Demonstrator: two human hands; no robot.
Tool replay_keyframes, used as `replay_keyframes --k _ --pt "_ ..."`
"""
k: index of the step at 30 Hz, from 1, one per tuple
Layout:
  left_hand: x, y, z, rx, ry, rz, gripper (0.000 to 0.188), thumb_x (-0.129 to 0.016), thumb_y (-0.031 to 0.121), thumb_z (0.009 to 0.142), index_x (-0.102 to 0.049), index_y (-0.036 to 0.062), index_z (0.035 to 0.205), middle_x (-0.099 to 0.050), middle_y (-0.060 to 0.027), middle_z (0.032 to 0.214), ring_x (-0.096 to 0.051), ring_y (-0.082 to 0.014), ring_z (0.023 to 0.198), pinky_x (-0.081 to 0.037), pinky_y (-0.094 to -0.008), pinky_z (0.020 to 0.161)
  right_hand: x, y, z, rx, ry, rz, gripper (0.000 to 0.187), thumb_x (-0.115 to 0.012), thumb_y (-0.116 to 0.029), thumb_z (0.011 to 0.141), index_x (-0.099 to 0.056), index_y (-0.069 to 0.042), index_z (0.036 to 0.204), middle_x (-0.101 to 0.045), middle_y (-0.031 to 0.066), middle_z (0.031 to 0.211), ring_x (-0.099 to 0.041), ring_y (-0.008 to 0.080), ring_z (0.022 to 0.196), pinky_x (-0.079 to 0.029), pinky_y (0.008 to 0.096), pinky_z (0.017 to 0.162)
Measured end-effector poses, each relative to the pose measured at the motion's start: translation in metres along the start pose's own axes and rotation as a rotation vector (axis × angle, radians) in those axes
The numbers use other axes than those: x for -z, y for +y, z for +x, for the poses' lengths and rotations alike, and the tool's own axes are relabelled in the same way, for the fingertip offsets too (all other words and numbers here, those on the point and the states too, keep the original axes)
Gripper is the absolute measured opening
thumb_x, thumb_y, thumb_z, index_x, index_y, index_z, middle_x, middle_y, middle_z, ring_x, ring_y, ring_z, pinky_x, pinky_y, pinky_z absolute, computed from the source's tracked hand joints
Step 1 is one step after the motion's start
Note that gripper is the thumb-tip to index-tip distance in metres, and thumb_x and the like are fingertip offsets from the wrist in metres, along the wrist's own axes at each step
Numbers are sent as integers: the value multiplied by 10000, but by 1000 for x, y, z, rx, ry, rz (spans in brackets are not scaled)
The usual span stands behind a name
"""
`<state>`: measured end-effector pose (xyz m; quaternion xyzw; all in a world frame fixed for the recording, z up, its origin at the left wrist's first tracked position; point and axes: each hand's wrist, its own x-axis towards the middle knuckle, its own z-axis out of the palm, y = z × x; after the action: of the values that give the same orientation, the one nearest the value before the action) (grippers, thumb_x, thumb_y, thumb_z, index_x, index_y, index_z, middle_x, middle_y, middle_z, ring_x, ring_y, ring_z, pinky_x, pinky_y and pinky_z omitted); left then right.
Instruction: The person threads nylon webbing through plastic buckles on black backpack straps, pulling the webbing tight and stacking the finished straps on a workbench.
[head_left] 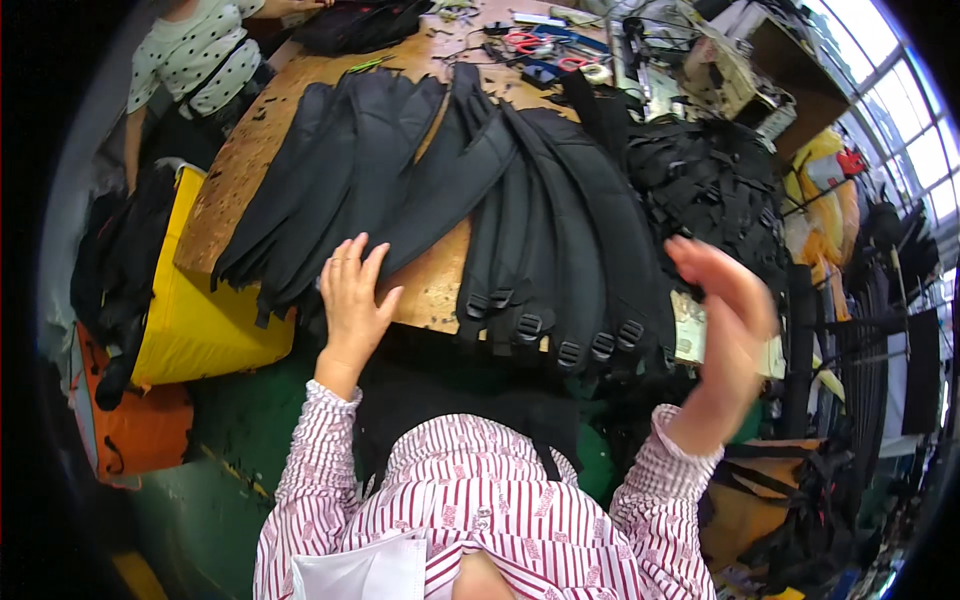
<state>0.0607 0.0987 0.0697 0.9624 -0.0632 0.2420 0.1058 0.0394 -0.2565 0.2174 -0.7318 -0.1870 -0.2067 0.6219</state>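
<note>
Two fanned piles of black padded backpack shoulder straps (345, 165) lie across the wooden table (437, 290). The right-hand straps (588, 200) carry black plastic buckles (530, 325) at their near ends. My left hand (352, 300) lies with fingers spread at the near edge of the left pile, its fingertips by the strap that crosses toward the middle. Raised off the right end of the piles, my right hand (725, 285) is blurred by motion. Its fingers look stretched out, and nothing shows in them.
A heap of black webbing and buckles (710, 180) rises at the right. Red-handled scissors (525, 42) and other tools lie at the far side. Left of the table stands a yellow bin (200, 320) with black pieces over its rim. Another person (205, 60) stands at the far left.
</note>
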Motion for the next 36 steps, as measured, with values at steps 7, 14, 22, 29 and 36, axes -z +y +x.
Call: replay_keyframes --k 7,14,22,29,36 --pt "-10 1 6 6 -113 22 665 -756 177 710 -477 122 1312 -466 -121 1334 -421 -320 1236 -334 -460 980 30 168 -30 -241 -43 -810 518 -670 -262 823 -529 -1 1247 -604 244 1140 -579 378 1062 -464 421 896" --pt "-25 29 1 3 -129 -24 602 -739 153 731 -496 86 1277 -454 -134 1340 -413 -349 1233 -326 -464 991 31 163 -13 -276 -75 -738 462 -647 -292 843 -577 10 1185 -660 200 1027 -629 335 973 -491 413 850" --pt "-49 69 0 -144 -45 -152 466 -646 90 808 -513 68 1254 -422 -141 1398 -364 -332 1318 -258 -464 1084 88 152 44 -281 122 -238 278 -655 -168 878 -635 20 1082 -684 93 970 -637 142 895 -500 272 801" --pt "-78 59 -6 -72 -71 -221 315 -546 111 862 -570 49 1170 -492 -127 1339 -370 -331 1321 -232 -469 1091 172 186 114 -229 311 -327 223 -660 -174 854 -662 7 984 -674 39 879 -608 97 806 -480 247 755" --pt "-84 60 -10 -31 -91 -245 285 -456 132 863 -614 40 1082 -551 -127 1288 -400 -346 1311 -226 -497 1091 217 230 195 -249 359 -708 351 -704 -270 787 -674 -14 1025 -695 127 933 -664 200 876 -503 314 807"
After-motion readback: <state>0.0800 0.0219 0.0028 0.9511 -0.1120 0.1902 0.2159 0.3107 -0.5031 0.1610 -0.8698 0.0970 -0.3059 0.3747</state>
